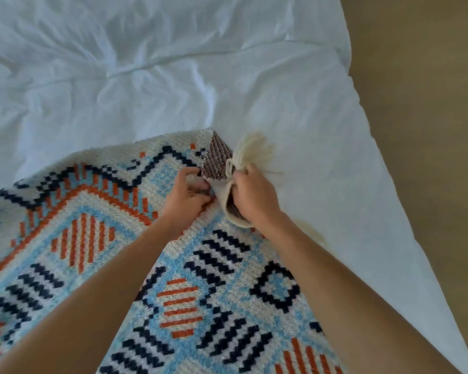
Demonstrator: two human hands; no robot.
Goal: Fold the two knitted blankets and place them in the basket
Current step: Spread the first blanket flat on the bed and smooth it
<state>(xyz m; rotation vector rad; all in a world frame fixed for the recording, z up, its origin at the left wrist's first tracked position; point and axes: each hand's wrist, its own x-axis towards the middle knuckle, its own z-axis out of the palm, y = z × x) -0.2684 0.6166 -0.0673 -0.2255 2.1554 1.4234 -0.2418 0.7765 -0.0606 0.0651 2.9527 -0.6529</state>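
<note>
A knitted blanket (97, 238) with cream, light blue, orange and navy geometric patterns lies spread over the lower half of the view. Its far corner (216, 157) is turned back, showing a brown-and-white reverse side, with a cream tassel (251, 152) at the tip. My right hand (254, 195) grips the blanket's edge just below that tassel. My left hand (187, 195) pinches the blanket right beside the folded corner. A second cream tassel (315, 234) peeks out under my right forearm. No basket and no second blanket are in view.
The blanket rests on a bed covered with a wrinkled white sheet (119, 63). The bed's right edge runs diagonally down the frame, with a tan floor (430, 90) beyond it.
</note>
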